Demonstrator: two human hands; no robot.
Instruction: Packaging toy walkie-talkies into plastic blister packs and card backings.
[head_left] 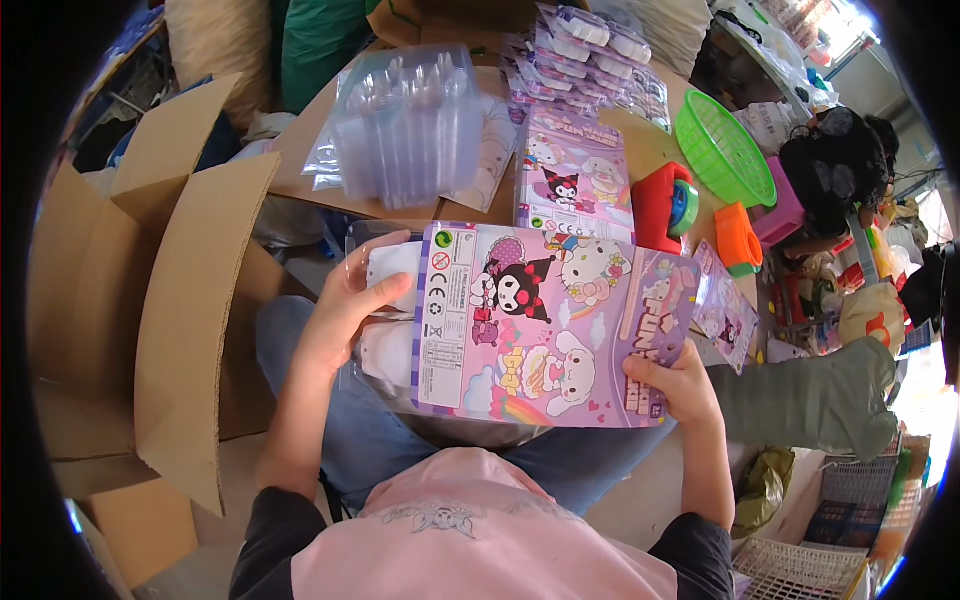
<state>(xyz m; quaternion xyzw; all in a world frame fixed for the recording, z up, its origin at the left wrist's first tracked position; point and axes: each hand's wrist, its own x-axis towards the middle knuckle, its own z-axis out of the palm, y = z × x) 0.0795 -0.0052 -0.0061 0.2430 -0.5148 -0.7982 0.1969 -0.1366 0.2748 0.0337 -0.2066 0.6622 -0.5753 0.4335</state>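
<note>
A pink and purple printed card (pixel 540 325) with cartoon characters lies level across my lap, partly overlapping a clear plastic blister shell (pixel 390 338). White pieces show inside the shell, where it sticks out past the card's left edge. My left hand (pixel 352 300) grips the shell's left side, thumb on top and fingers around its edge. My right hand (pixel 682 385) pinches the card's right edge, thumb on the printed face and fingers hidden beneath. How far the card reaches into the shell, I cannot tell. Just beyond lies a stack of similar cards (pixel 575 170).
Nested clear shells (pixel 405 140) and a pile of filled packs (pixel 590 60) stand on the table. Right of them are a green basket (pixel 725 150), red (pixel 658 205) and orange tape dispensers (pixel 738 240). An open cardboard box (pixel 190 330) stands left; another person (pixel 840 160) sits right.
</note>
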